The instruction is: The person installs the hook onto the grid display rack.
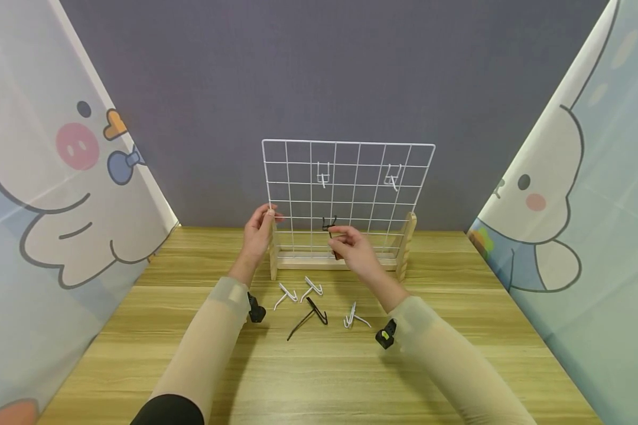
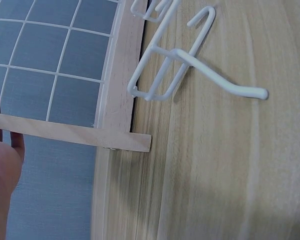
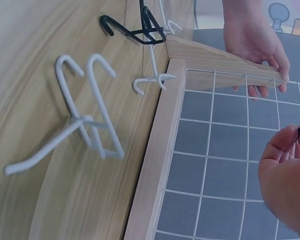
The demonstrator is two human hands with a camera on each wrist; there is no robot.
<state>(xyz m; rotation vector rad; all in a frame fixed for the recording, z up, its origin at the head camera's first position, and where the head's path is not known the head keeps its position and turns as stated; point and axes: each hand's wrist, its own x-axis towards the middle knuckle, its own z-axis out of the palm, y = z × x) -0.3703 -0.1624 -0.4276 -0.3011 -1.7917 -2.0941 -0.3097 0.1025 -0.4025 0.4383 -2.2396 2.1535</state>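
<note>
The white wire grid (image 1: 353, 202) stands upright in a wooden stand (image 1: 406, 248). My left hand (image 1: 257, 235) grips the top of the stand's left upright, its fingers round the wood. With thumb and fingers my right hand (image 1: 355, 251) pinches a black hook (image 1: 329, 226) at the lower middle of the grid; whether the hook's prongs are over a wire I cannot tell. In the right wrist view the right hand (image 3: 287, 175) holds the black stem at the frame's edge. Two white hooks (image 1: 323, 177) (image 1: 392, 179) hang on the upper grid.
On the wooden table (image 1: 191, 354), in front of the stand, lie two white hooks at left, a black hook (image 1: 312, 313) and a white hook (image 1: 354, 317) further right. A grey panel (image 1: 319, 71) rises behind; printed cloths (image 1: 32, 147) flank both sides.
</note>
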